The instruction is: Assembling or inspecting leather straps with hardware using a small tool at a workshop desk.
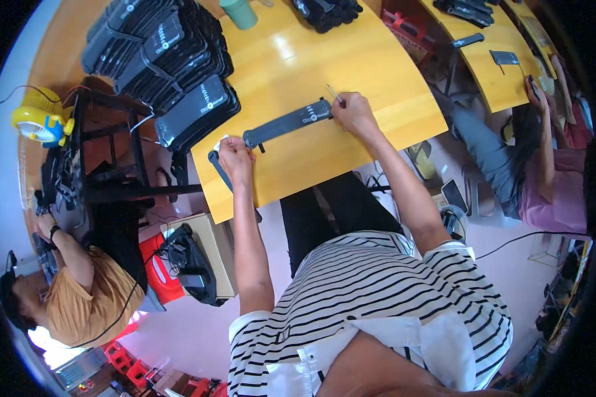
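Observation:
A flat black strap (288, 124) with pale printed marks lies slantwise across the yellow table, a short black tab hanging from its left end. At its right end my right hand (356, 115) is closed in a pinch, with a thin pale stick (334, 94) jutting up from the fingers. Beside the strap's left end my left hand (235, 159) has its fingers drawn together. A little white shows at those fingertips, but what they hold is unclear. Another narrow black piece (220, 169) lies partly under my left hand at the table's left edge.
Tall stacks of black straps (172, 66) stand left of the yellow table (377, 66). A green cup (239, 13) and a black bundle (326, 12) sit at the far side. A yellow fan (41, 119) is at left. Co-workers sit on both sides; more straps lie on the right table (503, 92).

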Tool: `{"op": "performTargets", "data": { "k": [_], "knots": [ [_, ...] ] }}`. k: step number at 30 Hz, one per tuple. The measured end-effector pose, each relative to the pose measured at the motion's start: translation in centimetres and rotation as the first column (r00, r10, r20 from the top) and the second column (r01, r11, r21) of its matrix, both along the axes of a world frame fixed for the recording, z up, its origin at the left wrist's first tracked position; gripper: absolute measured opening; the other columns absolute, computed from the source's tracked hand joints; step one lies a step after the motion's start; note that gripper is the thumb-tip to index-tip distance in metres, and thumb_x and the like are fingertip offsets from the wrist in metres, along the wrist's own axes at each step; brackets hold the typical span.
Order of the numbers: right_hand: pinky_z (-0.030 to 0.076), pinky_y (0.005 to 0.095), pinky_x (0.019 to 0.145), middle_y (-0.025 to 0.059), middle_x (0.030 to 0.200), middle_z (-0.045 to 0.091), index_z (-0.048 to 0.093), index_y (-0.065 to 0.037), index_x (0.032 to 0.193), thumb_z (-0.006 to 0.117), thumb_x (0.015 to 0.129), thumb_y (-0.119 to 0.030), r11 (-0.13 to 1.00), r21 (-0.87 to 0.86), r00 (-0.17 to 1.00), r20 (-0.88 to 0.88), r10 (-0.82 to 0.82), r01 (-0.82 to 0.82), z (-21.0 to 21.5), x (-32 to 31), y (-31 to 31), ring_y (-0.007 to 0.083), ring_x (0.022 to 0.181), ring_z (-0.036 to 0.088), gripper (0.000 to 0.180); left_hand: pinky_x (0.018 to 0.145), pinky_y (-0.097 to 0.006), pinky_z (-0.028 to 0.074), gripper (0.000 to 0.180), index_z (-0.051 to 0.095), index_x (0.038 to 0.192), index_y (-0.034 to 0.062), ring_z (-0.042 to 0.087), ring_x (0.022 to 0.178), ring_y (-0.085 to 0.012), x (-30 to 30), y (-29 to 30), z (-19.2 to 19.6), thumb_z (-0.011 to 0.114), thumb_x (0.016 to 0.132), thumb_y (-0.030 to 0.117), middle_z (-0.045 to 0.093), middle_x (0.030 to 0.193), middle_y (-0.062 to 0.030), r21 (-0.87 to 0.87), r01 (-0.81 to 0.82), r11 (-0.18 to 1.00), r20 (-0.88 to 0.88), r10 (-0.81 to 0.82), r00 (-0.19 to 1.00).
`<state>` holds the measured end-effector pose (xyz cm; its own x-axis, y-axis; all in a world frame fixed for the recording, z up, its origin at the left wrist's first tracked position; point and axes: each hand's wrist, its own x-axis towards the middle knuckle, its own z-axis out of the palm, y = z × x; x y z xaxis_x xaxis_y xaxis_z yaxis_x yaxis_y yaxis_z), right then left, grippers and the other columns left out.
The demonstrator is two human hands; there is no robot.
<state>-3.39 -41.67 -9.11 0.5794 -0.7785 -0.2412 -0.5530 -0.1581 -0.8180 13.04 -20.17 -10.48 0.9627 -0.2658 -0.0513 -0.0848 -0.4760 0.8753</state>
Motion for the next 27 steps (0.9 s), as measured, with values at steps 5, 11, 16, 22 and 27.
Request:
{"op": "performTargets", "data": {
  "k": [5, 11, 16, 22, 27],
  "knots": [
    [0.048, 0.0361, 0.059, 0.0169, 0.063, 0.06, 0.064, -0.002, 0.076, 0.058, 0.074, -0.009, 0.972, -0.215, 0.977, 0.208, -0.046, 0.091, -0.3, -2.2, -0.3, 0.0285, 0.062, 0.061, 0.009, 0.059, -0.039, 0.046, 0.014, 0.057, 0.084, -0.0024, 0.06, 0.063, -0.0277, -3.2, -0.7, 2.3, 0.054, 0.081, 0.011, 0.061, 0.07, -0.016, 0.209, -0.018, 0.978, 0.431, -0.076, 0.899],
    [0.05, 0.0397, 0.06, 0.0142, 0.074, 0.058, 0.064, -0.011, 0.094, 0.058, 0.075, -0.013, 0.748, -0.632, 0.941, 0.085, 0.329, -0.204, 0.6, -2.1, 1.9, 0.0318, 0.064, 0.061, 0.02, 0.1, -0.045, 0.028, 0.051, 0.042, 0.123, -0.0028, 0.035, 0.122, -0.0321, -8.0, -4.7, 1.3, 0.056, 0.082, 0.024, 0.04, 0.13, -0.018, 0.498, 0.376, 0.781, 0.482, -0.61, 0.629],
    [0.049, 0.0415, 0.057, 0.0157, 0.08, 0.055, 0.06, -0.015, 0.106, 0.058, 0.078, -0.022, 0.649, -0.668, 0.92, -0.156, 0.358, -0.365, 0.2, -1.8, 2.2, 0.0307, 0.062, 0.061, 0.029, 0.103, -0.048, 0.021, 0.067, 0.029, 0.133, -0.0006, 0.022, 0.131, -0.0288, -7.7, -4.5, 0.1, 0.054, 0.083, 0.036, 0.025, 0.141, -0.0155, 0.65, 0.341, 0.679, 0.394, -0.685, 0.614],
    [0.049, 0.0414, 0.06, 0.0153, 0.083, 0.057, 0.06, -0.014, 0.107, 0.057, 0.078, -0.024, 0.632, -0.671, 0.912, -0.174, 0.372, -0.387, 0.1, -2.0, 2.0, 0.0324, 0.065, 0.06, 0.03, 0.103, -0.048, 0.02, 0.073, 0.026, 0.133, -0.0025, 0.021, 0.131, -0.0309, -5.5, -0.7, 0.0, 0.053, 0.082, 0.042, 0.023, 0.141, -0.0185, 0.687, 0.198, 0.699, 0.4, -0.592, 0.7],
    [0.049, 0.0411, 0.067, 0.0153, 0.083, 0.057, 0.059, -0.012, 0.109, 0.058, 0.077, -0.023, 0.683, -0.579, 0.885, -0.167, 0.435, -0.445, 0.5, -2.7, 1.1, 0.0335, 0.075, 0.059, 0.034, 0.096, -0.046, 0.032, 0.066, 0.036, 0.123, -0.0071, 0.036, 0.12, -0.0366, -4.7, 4.8, 3.1, 0.057, 0.081, 0.04, 0.034, 0.128, -0.031, 0.606, -0.005, 0.796, 0.494, -0.371, 0.786]
  ]
}}
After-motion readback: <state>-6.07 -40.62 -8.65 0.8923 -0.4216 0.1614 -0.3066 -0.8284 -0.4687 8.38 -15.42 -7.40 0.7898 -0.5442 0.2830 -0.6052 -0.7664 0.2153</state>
